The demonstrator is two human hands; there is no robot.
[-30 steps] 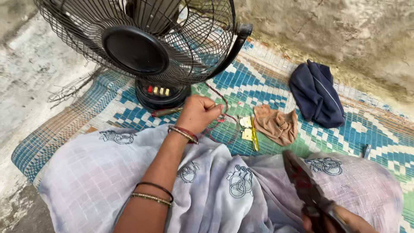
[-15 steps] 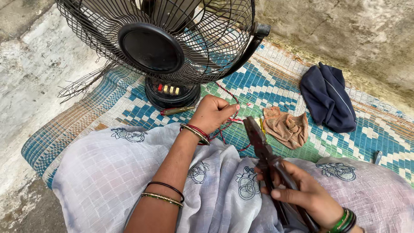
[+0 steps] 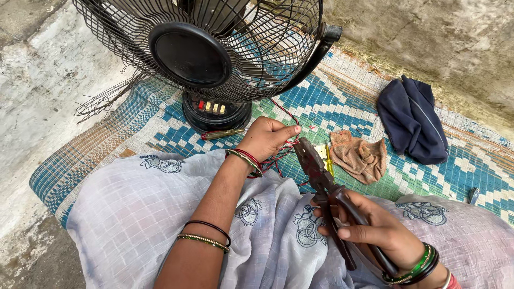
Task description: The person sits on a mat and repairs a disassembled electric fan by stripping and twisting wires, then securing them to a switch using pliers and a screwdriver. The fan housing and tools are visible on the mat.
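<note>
Near frame centre, the left hand [image 3: 266, 137] pinches a red wire [image 3: 282, 155] trailing from the table fan [image 3: 214, 59] base. At lower right, the right hand [image 3: 375, 230] grips rusty pliers [image 3: 321, 179], nose pointed at the wire, jaws seemingly shut. The work looks like wire preparation; the pliers need lining up on the strand. No packages or signs show; a yellow-handled tool [image 3: 328, 160] lies on the mat [image 3: 348, 101].

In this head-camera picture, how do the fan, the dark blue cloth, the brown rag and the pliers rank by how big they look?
1. Fan, by far the largest, though cut off at the top edge.
2. Dark blue cloth.
3. Pliers and brown rag: unsure, since the pliers sit nearer the camera in the right hand.
</note>
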